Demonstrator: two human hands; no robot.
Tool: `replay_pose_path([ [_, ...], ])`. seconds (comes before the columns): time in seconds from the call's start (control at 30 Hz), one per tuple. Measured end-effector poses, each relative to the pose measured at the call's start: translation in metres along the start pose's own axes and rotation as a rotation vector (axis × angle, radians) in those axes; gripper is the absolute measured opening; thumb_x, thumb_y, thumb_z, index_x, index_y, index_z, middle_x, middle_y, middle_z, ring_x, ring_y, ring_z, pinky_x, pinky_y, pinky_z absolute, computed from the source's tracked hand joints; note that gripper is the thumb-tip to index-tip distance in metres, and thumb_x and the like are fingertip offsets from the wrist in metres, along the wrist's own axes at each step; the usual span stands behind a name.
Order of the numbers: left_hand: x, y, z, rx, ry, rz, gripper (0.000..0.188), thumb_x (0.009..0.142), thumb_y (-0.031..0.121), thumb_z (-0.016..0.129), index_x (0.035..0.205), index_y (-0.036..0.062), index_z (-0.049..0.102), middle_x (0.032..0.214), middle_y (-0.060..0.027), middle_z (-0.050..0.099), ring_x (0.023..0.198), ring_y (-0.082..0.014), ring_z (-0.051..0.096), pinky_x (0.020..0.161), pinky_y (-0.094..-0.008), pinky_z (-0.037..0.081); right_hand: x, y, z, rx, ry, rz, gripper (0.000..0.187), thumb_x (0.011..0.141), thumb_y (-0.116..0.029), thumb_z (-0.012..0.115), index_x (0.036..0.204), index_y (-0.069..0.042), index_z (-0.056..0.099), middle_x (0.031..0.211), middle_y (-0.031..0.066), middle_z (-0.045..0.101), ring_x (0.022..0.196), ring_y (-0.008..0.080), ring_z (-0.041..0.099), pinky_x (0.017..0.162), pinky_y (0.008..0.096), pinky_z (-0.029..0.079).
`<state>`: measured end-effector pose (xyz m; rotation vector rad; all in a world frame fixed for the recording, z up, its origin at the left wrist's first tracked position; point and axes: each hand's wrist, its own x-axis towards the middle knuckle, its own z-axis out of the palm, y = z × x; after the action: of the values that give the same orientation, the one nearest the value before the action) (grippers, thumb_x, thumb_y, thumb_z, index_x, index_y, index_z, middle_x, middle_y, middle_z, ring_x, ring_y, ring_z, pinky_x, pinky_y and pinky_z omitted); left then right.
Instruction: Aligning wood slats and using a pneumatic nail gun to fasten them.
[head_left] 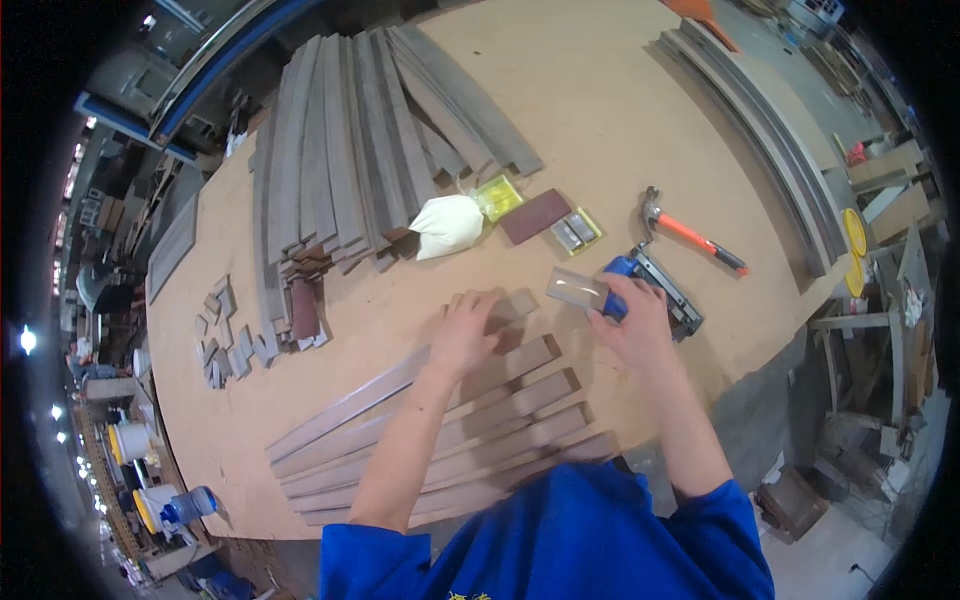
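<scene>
In my right hand (637, 318) is a small flat wooden block (577, 288), pinched at its right end, with a short white streak, like glue, on its upper face. My left hand (468, 328) is closed over the farthest wooden strip (350, 405) near its right end, fingers on the far side and thumb on the near side. The end of that strip shows just past my fingers. Several more wooden strips (520, 408) lie side by side nearer my body, fanned out. Beside my right hand lies a blue nail gun (655, 285), partly hidden by the hand.
Beyond my hands are a white bag (447, 228), a dark red sanding pad (535, 216), and a small box of staples (576, 232). An orange-handled hammer (695, 238) lies right. Long boards (340, 140) are heaped far left, small wood blocks (228, 335) left, long strips (765, 130) far right.
</scene>
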<state>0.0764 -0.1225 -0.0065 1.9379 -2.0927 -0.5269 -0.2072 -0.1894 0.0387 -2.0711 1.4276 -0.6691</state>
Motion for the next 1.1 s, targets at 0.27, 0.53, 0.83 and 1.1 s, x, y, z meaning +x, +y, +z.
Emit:
replay_pose_path([
  [0.27,-0.022,-0.007,-0.043,-0.314,0.143,-0.156,0.048,0.08,0.014,0.079,0.126,0.005,0.064,0.117,-0.0163,0.066,0.107,-0.0335,0.065,0.094,-0.0415,0.053,0.05,0.01,0.055,-0.159,-0.312,-0.301,0.048,0.074,-0.027,0.082,0.12,-0.02,0.07,0.118,0.0018,0.068,0.123,0.0231,0.057,0.107,0.0469,0.04],
  [0.53,-0.032,-0.014,-0.025,-0.255,0.11,-0.11,0.049,0.081,0.016,0.082,0.125,0.0023,0.065,0.119,-0.0166,0.068,0.112,-0.0339,0.064,0.098,-0.0415,0.052,0.068,0.006,0.082,-0.214,-0.491,-0.4,0.056,0.074,-0.027,0.084,0.127,-0.026,0.066,0.128,0.0021,0.058,0.131,0.0269,0.049,0.112,0.0495,0.039],
  [0.83,-0.007,-0.001,0.006,-0.239,0.136,-0.052,0.052,0.078,0.015,0.082,0.126,0.0058,0.065,0.124,-0.0153,0.067,0.118,-0.0358,0.062,0.101,-0.0455,0.05,0.069,0.005,0.08,-0.112,-0.493,-0.359,0.053,0.072,-0.019,0.087,0.122,-0.021,0.068,0.128,0.0001,0.058,0.131,0.0248,0.049,0.111,0.0486,0.043],
  [1.1,0.0,0.0,0.013,-0.208,0.106,-0.039,0.051,0.078,0.016,0.084,0.125,0.0053,0.066,0.122,-0.016,0.066,0.116,-0.036,0.06,0.1,-0.0464,0.049,0.071,0.01,0.082,-0.106,-0.49,-0.351,0.056,0.069,-0.02,0.087,0.122,-0.019,0.066,0.129,-0.001,0.058,0.131,0.0241,0.049,0.108,0.0458,0.045],
])
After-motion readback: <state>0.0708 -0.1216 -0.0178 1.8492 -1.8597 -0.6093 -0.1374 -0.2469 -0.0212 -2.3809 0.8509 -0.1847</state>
